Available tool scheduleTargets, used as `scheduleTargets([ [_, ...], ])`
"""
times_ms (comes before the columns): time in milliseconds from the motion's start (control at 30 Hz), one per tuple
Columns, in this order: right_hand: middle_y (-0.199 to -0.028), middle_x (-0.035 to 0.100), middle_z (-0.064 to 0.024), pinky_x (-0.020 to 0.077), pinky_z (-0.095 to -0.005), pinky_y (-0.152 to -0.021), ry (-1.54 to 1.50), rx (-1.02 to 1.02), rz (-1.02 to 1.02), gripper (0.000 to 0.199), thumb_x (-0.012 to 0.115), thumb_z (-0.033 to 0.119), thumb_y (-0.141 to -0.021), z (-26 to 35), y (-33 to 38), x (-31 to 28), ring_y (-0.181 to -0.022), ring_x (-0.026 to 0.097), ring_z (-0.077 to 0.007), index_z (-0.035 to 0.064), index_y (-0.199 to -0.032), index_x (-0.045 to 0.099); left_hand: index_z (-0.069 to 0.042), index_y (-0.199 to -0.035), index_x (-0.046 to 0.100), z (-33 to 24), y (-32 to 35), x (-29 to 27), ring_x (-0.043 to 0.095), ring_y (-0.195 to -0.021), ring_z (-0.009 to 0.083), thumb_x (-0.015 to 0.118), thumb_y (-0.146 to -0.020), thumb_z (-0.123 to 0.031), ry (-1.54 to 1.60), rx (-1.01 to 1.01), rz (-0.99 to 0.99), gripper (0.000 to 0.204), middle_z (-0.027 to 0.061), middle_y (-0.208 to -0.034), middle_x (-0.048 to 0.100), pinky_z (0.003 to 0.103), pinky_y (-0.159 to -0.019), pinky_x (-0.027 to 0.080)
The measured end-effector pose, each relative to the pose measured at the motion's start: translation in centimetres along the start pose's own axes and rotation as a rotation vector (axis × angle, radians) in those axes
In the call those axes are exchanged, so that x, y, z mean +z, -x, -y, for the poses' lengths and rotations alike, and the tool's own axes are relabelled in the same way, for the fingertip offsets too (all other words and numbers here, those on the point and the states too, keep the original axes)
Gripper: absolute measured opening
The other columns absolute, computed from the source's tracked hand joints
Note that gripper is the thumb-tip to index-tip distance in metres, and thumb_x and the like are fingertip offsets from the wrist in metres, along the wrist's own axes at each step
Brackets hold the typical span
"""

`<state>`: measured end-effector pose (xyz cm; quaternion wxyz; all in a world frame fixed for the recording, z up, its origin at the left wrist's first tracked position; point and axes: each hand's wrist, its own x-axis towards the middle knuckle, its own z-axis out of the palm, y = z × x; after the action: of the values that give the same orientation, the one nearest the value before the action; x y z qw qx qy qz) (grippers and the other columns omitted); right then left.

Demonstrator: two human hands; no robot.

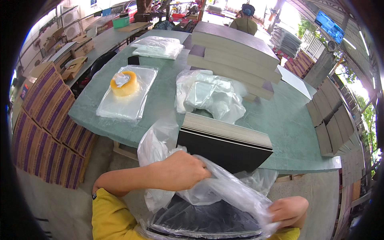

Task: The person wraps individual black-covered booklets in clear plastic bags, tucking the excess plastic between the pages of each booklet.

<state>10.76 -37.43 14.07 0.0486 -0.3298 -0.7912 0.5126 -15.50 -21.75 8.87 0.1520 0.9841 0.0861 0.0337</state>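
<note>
My left hand (pixel 186 171) is closed on the crumpled edge of a clear plastic bag (pixel 228 180), in front of the table's near edge. My right hand (pixel 289 211) pinches the same bag farther right, with its fingers partly hidden. Beneath the plastic, close to my body, a dark flat-sided object (pixel 204 219) shows through. Just beyond my hands, a thick stack of black boards (pixel 224 148) stands on edge at the front of the table, pale sheet edges uppermost. Behind it lies a heap of crumpled clear plastic (pixel 212 96).
The green table (pixel 288 136) carries a roll of yellow tape (pixel 124 84) on flat plastic bags (pixel 138 106), more folded bags (pixel 158 47), and tall stacks of thick boards (pixel 236 50). Cartons (pixel 48 128) are piled at left; grey stacks (pixel 334 116) stand at right. Another person (pixel 245 23) is at the back.
</note>
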Motion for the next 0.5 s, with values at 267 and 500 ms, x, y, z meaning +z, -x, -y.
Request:
scheduleTargets([
  [267,-0.090,0.058,-0.0097,0.0222,-0.0477,-0.098,1.040,0.569,-0.635,0.030,0.059,0.013,-0.067,-4.1,1.0,-1.1,-0.096,0.051,-0.0286,0.0059,-0.095,0.057,-0.006,-0.068,0.047,-4.4,-0.4,-0.3,0.056,-0.083,0.0203,0.049,-0.073,-0.016,0.243,0.505,0.106,0.011,0.0073,-0.068,0.051,0.030,-0.049,0.047],
  [500,-0.089,0.059,-0.0087,0.0087,-0.0577,-0.100,1.087,0.748,-0.614,0.027,0.055,0.016,-0.069,-1.9,-0.7,-1.0,-0.105,0.046,-0.0318,0.0093,-0.095,0.059,-0.002,-0.074,0.053,-3.9,-0.2,-0.2,0.056,-0.066,0.0197,0.050,-0.067,-0.015,-0.532,0.319,-0.134,0.016,0.0113,-0.072,0.056,0.026,-0.046,0.045],
])
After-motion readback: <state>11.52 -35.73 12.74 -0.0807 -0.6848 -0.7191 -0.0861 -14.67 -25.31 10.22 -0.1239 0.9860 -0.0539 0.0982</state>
